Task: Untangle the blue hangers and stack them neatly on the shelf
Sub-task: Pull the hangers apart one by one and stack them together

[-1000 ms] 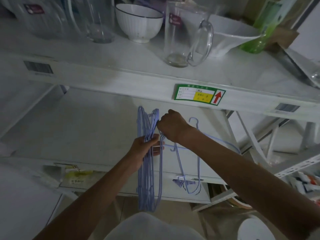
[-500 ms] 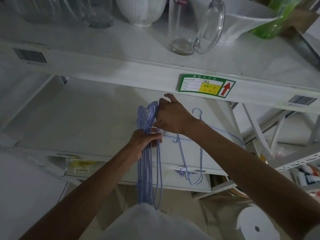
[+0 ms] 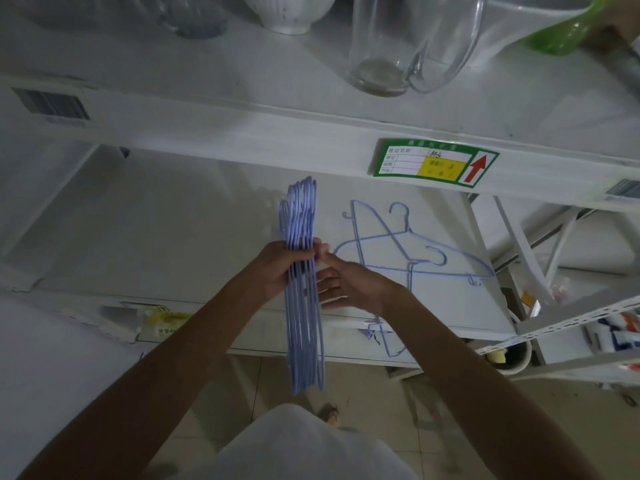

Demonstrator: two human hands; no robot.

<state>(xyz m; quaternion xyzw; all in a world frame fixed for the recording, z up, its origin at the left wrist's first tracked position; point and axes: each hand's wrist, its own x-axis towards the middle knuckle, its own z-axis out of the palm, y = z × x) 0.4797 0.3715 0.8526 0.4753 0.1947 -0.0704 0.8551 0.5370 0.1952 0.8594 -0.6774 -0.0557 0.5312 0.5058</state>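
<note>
A bundle of several blue wire hangers [image 3: 303,306] stands edge-on over the front of the lower white shelf [image 3: 156,237], its hooks pointing away from me. My left hand [image 3: 277,268] is shut around the middle of the bundle. My right hand [image 3: 346,282] rests flat against the bundle's right side, thumb on top and fingers spread. More blue hangers [image 3: 398,251] lie loosely crossed on the same shelf just to the right; one of them hangs over the shelf's front edge.
The upper shelf [image 3: 242,133] juts out above the hangers and carries a glass pitcher [image 3: 398,43], a white bowl [image 3: 291,12] and a green bottle [image 3: 554,36]. A green and yellow label [image 3: 436,162] sticks to its front edge. Another rack [image 3: 571,323] stands at the right.
My right hand has left the hook end of the bundle and come down to press flat against its side. The hangers on the shelf at the right now lie uncovered. The bundle looks more even.
</note>
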